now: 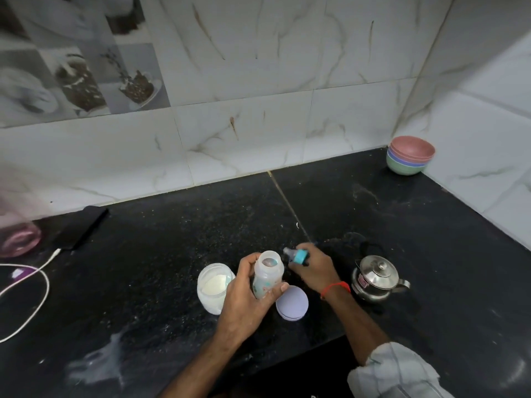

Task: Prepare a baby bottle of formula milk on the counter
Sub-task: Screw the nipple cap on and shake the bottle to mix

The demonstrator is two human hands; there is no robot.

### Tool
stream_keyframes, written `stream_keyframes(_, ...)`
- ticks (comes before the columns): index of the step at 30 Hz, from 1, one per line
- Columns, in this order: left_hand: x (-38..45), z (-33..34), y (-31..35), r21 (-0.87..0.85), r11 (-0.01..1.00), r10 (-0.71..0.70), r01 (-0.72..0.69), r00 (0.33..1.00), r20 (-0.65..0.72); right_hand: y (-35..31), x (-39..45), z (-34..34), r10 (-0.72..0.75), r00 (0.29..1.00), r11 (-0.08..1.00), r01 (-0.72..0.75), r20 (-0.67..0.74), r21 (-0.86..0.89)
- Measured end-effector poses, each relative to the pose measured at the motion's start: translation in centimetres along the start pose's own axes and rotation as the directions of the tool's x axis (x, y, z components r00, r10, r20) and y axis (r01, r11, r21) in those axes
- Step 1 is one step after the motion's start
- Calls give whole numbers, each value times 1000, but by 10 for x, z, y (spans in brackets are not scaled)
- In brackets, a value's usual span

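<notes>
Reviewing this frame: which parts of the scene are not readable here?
- Baby bottle, head view: the left hand wraps its body, so the fill level cannot be read.
- Teal cap: blurred, partly covered by the right hand.
- Pink container: cut by the left edge and blurred.
- Kettle: lid on, contents hidden.

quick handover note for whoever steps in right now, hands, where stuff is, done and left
Left hand grips the open baby bottle, upright over the counter.
Right hand holds the teal teat cap, off the bottle.
Formula jar stands open left of the bottle, its lid lying to the right. Steel kettle further right.
Done: bottle and jar opened.
Left: cap on. Bottle contents hard to tell.
</notes>
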State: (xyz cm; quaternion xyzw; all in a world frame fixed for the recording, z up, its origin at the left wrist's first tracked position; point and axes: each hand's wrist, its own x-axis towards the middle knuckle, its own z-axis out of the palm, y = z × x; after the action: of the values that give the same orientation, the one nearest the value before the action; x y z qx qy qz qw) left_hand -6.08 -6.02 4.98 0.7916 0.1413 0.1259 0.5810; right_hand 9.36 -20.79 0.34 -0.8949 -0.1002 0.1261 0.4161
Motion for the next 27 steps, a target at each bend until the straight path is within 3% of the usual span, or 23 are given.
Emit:
stream_keyframes(1, 0, 0, 0, 2, 1000, 0, 0, 1000, 4, -12, -8, -9, 32, 999, 963, -24, -24, 268)
stream_keyframes(3, 0, 1, 1, 3, 1000, 8, -8, 1000, 13, -37, -26, -26, 17, 1000, 718, -20, 11, 696)
stream_keyframes(5, 1, 4, 2, 8, 1000, 21, -22, 999, 25, -58, -45, -44, -81, 996, 570, 16, 37, 822)
stream_keyframes(8, 2, 11, 5, -1, 999, 43, -43, 996, 76, -72, -71, -60, -247, 963, 650, 85, 104, 755)
stream_keyframes(12, 1, 22, 16, -34, 997, 70, -66, 988, 139, -63, -84, -63, -278, 949, 787, 138, 146, 602)
stream_keyframes(22, 10, 33, 29, -126, 990, 85, -58, 970, 229, -55, -103, -79, -260, 965, 696, 197, -14, 690)
stream_keyframes(27, 8, 37, 32, -92, 991, 119, -97, 953, 277, -48, -105, -79, -200, 974, 716, 218, -104, 663)
